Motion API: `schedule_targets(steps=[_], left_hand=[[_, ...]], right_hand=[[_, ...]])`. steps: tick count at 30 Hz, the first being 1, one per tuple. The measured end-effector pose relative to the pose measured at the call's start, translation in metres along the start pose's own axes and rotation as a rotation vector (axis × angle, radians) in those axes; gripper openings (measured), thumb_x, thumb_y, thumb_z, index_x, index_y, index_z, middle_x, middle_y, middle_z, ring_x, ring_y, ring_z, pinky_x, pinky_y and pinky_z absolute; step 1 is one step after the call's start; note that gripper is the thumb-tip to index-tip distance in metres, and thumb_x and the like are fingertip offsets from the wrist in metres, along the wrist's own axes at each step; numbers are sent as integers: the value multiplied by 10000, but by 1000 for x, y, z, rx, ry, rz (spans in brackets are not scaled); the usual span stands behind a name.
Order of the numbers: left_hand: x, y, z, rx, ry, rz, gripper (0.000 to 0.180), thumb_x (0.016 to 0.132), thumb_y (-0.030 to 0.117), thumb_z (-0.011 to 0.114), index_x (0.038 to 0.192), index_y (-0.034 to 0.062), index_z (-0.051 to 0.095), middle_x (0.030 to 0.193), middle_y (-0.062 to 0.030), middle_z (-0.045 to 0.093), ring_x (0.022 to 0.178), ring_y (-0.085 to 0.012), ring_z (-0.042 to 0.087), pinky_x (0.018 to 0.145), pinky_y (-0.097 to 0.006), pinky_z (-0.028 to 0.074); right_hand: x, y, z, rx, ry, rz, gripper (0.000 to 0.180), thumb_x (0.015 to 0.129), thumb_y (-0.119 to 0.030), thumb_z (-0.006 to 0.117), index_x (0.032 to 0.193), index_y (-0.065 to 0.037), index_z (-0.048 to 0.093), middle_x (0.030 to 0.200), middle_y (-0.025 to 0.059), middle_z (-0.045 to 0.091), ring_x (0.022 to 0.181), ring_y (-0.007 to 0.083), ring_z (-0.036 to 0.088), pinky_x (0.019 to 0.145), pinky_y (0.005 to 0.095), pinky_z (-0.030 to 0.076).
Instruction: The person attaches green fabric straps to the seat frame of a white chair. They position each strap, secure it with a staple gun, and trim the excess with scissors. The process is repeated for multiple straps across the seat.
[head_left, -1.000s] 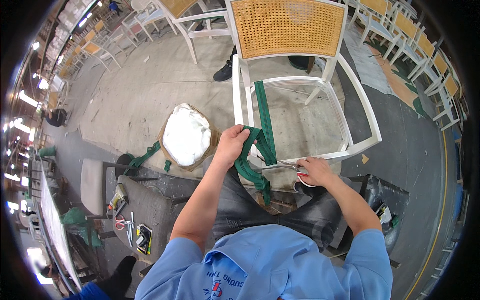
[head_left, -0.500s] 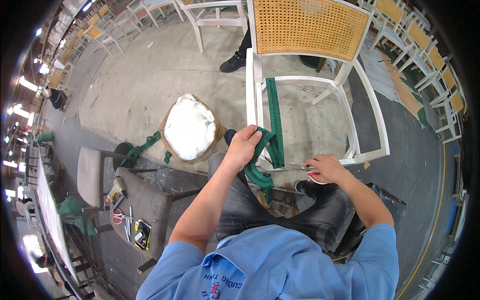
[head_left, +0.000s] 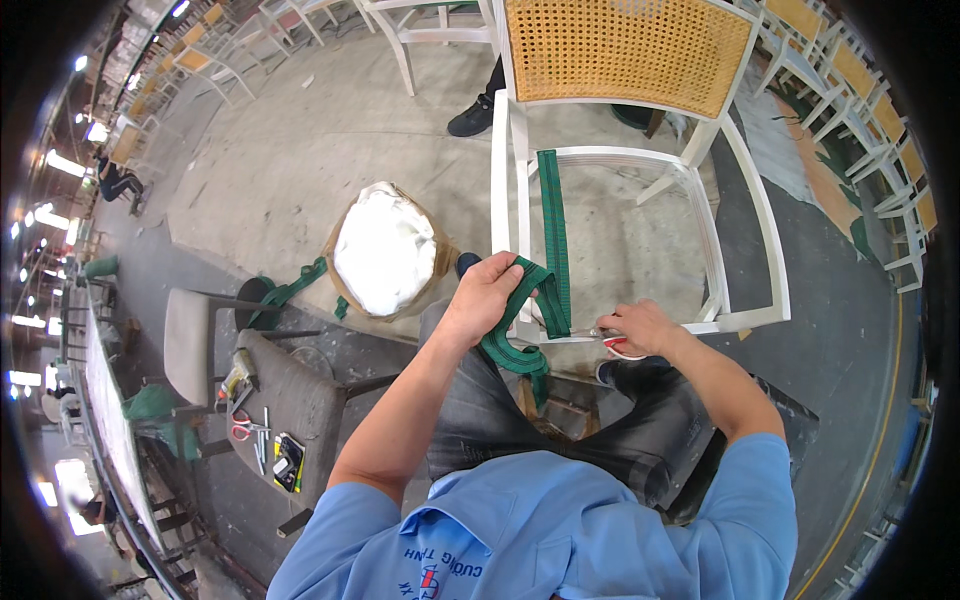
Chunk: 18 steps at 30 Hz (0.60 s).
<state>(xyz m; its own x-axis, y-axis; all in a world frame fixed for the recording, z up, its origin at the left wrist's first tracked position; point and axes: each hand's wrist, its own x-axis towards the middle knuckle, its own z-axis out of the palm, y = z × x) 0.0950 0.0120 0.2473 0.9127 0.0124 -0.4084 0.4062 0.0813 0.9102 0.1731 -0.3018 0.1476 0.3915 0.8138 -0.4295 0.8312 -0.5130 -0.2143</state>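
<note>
A white wooden chair frame [head_left: 755, 318] with a woven cane back stands before me, its seat opening partly strapped. One strip of green webbing [head_left: 553, 225] runs along the left of that opening, from the back rail to the front rail. My left hand [head_left: 484, 298] is closed on the loose part of this webbing, which folds up off the front rail and hangs down below it. In my right hand [head_left: 642, 328] are scissors [head_left: 622, 349] with red and white handles. Their blades point left at the webbing by the front rail; whether they touch it I cannot tell.
A sack with white stuffing [head_left: 385, 250] stands on the floor at left, near more green webbing [head_left: 290, 290]. On a grey upholstered chair [head_left: 300, 395] lie red-handled scissors [head_left: 242, 428] and other tools. A person's shoe [head_left: 470, 117] shows behind the frame. Chairs line the right.
My right hand has moved slightly left, bringing the scissors closer to the webbing at the front rail. My left hand keeps its hold, and the view has shifted a little.
</note>
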Motion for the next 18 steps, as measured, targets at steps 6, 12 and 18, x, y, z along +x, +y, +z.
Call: schedule_targets(steps=[6, 12, 18], left_hand=[[2, 2, 0, 24, 3, -16, 230, 1096, 183, 470, 1165, 47, 642, 890, -6, 699, 649, -51, 574, 494, -231, 462], [2, 2, -1, 37, -29, 16, 231, 1094, 181, 472, 1177, 43, 637, 903, -7, 704, 655, -53, 580, 495, -232, 466], [4, 2, 0, 66, -13, -10, 230, 1093, 176, 471, 1182, 42, 635, 909, -11, 703, 653, -57, 578, 495, -237, 467]], right_hand=[[6, 5, -6, 16, -47, -39, 378, 861, -366, 733, 1194, -233, 616, 989, 83, 682, 934, 332, 692, 770, 479, 535], [16, -1, -8, 3, -12, -110, 339, 873, -370, 720, 1157, -214, 619, 964, 90, 677, 930, 327, 693, 766, 475, 532], [17, -7, -5, 15, 95, -160, 337, 869, -383, 728, 1137, -208, 621, 957, 97, 677, 932, 339, 690, 751, 484, 524]])
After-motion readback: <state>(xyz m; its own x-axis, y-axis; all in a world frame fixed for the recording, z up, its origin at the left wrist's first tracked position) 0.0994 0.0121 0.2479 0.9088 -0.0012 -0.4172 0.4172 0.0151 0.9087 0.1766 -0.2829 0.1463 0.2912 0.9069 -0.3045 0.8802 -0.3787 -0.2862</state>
